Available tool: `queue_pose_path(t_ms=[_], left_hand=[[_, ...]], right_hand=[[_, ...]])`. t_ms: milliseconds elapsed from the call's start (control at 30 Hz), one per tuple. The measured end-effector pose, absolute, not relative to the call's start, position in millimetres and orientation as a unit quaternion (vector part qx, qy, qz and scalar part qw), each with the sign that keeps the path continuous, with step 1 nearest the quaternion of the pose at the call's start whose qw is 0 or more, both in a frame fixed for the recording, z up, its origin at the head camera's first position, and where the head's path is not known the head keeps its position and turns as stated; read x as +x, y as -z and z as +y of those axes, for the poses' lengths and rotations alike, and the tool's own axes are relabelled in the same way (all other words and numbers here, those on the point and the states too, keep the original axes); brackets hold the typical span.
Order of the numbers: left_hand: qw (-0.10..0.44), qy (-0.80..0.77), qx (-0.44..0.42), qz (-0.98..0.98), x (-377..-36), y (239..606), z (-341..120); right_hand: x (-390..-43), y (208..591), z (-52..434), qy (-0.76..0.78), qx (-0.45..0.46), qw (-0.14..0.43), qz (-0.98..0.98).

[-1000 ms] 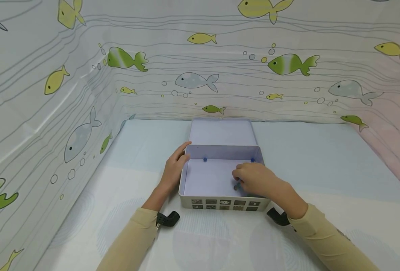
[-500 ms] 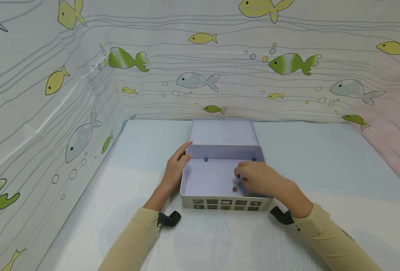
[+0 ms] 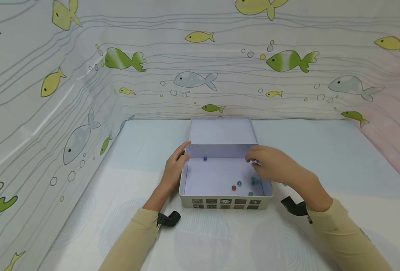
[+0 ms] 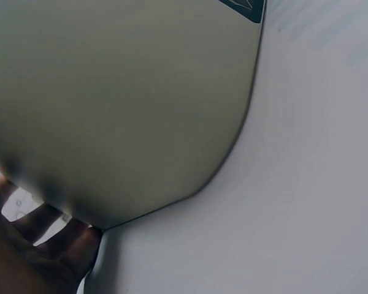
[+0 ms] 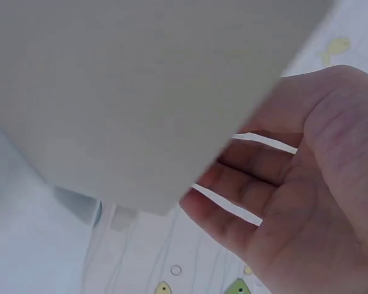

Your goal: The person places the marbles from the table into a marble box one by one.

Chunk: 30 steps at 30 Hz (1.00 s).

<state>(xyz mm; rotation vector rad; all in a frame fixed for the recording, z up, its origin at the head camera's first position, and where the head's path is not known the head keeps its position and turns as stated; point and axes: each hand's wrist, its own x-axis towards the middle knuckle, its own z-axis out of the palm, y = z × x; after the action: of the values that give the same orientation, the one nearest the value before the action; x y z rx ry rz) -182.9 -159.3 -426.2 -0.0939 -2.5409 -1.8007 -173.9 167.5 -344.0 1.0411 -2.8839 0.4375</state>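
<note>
An open tin box (image 3: 186, 177) stands on the table with its lid (image 3: 221, 131) laid back flat. On its floor lie one blue marble (image 3: 205, 159) near the back wall, an orange marble (image 3: 234, 188) and several bluish marbles (image 3: 253, 181) by the near right corner. My left hand (image 3: 181, 156) rests against the box's left wall with its fingers straight. My right hand (image 3: 259, 160) hovers over the box's rear right corner, fingers relaxed, holding nothing. In the right wrist view the right hand (image 5: 306, 171) shows a bare palm beside the box wall (image 5: 141, 92). The left wrist view shows the box wall (image 4: 122, 104) close up.
The box sits mid-table on a pale blue cloth (image 3: 321, 150). Fish-patterned curtain walls (image 3: 200, 75) close in the left, back and right sides. Black wrist camera mounts (image 3: 167, 219) show at both cuffs.
My right hand has lifted out of the box's near right part and moved up and to the right rear corner. The marbles it covered now lie in plain sight. The left hand has stayed put.
</note>
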Motion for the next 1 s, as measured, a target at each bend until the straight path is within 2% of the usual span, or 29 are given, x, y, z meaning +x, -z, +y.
queue_pose_path(t_ms=[433, 567, 667, 900, 1000], left_hand=[[0.04, 0.564, -0.034, -0.824, -184, 430, -158], [0.037, 0.565, -0.033, -0.824, -184, 429, -158], [0.033, 0.567, -0.032, -0.822, -184, 429, -158], [0.012, 0.574, -0.024, -0.818, -185, 427, -159], [0.006, 0.57, -0.022, -0.821, -180, 417, -157]], right_hand=[[-177, 325, 196, -0.115, 0.274, 0.045, -0.954], [-177, 321, 203, -0.093, 0.242, 0.035, -0.965], [-178, 321, 209, -0.087, 0.225, -0.004, -0.97], [-184, 333, 222, -0.1, 0.199, -0.15, -0.963], [-187, 339, 226, -0.096, 0.193, -0.192, -0.957]])
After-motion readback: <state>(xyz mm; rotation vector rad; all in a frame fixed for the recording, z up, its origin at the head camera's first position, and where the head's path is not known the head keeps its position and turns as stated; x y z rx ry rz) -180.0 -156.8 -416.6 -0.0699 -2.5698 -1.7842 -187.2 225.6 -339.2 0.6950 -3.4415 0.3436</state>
